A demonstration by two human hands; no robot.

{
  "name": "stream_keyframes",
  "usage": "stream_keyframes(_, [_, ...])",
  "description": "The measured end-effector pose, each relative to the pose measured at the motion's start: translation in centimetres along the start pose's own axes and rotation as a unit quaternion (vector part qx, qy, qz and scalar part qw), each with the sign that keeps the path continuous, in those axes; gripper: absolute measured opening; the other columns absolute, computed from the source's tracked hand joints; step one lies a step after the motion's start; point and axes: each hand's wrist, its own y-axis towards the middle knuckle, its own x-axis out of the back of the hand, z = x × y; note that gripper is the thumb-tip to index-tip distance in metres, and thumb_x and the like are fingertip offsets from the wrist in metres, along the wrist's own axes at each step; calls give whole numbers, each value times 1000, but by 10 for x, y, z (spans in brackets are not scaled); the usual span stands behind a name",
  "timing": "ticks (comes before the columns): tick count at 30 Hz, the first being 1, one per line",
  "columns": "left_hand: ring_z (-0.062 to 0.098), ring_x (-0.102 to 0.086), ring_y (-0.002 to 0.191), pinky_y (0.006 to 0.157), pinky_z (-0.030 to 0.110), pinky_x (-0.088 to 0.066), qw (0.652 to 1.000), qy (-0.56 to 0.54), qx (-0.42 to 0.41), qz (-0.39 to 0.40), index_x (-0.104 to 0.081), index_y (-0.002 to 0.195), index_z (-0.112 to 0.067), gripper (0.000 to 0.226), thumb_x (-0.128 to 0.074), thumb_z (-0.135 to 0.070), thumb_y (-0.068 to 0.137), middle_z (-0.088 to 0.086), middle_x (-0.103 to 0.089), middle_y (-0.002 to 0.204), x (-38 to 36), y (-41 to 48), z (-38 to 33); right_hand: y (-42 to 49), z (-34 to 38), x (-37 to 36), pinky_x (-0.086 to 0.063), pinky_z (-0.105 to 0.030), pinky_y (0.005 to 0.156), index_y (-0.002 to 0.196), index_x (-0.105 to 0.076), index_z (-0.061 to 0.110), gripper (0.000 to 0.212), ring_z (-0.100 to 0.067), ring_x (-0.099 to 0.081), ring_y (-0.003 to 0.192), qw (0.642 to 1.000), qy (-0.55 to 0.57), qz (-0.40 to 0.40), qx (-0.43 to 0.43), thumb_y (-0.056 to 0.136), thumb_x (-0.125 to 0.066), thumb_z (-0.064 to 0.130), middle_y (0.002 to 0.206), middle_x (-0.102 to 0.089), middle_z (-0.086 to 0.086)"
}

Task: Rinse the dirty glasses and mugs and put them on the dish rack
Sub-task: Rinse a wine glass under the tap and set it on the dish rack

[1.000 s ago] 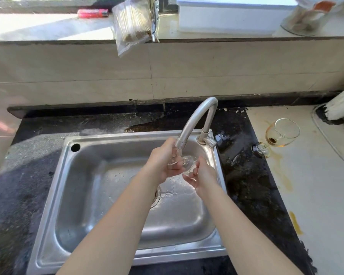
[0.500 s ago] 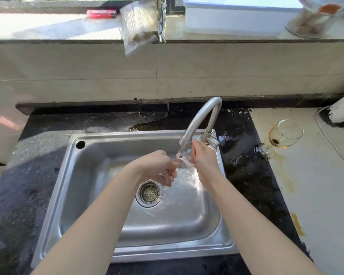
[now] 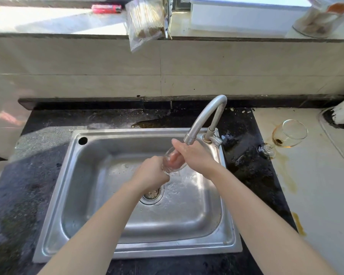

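View from a head-worn camera, looking down over a rectangular stainless steel sink point(image 3: 54, 225) set in a dark speckled table point(image 3: 252, 175). Two bare forearms reach in from the bottom edge.

A clear stemmed wine glass point(image 3: 172, 165) is held above the basin, just below the mouth of a curved silver faucet point(image 3: 204, 118). The glass is tilted. Its long axis runs from lower left to upper right, base toward the left hand point(image 3: 152, 174) and mouth toward the right hand point(image 3: 196, 155). The left hand's fingers point(image 3: 161, 176) are clenched round the lower end of the glass. The right hand's fingers are pushed inside the bowl and show pink through it, with the thumb outside against the wall. The basin is wet around a round drain strainer point(image 3: 152, 195).

No dish rack is in view, so which way the glass must travel cannot be told. A second clear wine glass point(image 3: 289, 135) lies on its side on the pale table to the right, with brown dregs inside and brown streaks beside it. It lies nearer the right hand, with the faucet base between. A red lighter point(image 3: 106, 8) lies on the sill.
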Motion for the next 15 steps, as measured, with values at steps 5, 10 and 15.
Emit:
stream_keyframes(5, [17,-53,59,49,25,-42,988,-142,22,56,-56,71,-19,22,-77,-14,69,-6,-53,63,-3,-1,-8,4,-1,-10,-39,-14,45,61,-52,11,45,-13,-50,47,992,42,-117,-10,89,-60,45,59,-52,-8])
stream_keyframes(10, [11,-38,35,38,16,-30,970,-200,32,136,-46,62,-19,34,-77,-9,70,-3,-41,52,3,-2,-9,1,-6,-16,-41,-18,50,59,-52,14,34,-11,-45,48,964,222,-146,11,78,-77,28,57,-46,-4])
stream_keyframes(15, [9,-32,37,41,20,-31,953,-247,47,166,-53,61,-15,27,-73,-3,73,-1,-35,53,9,3,-5,-5,-8,-11,-43,-27,57,45,-52,4,50,-9,-48,48,995,1,-65,70,82,-71,32,44,-48,6])
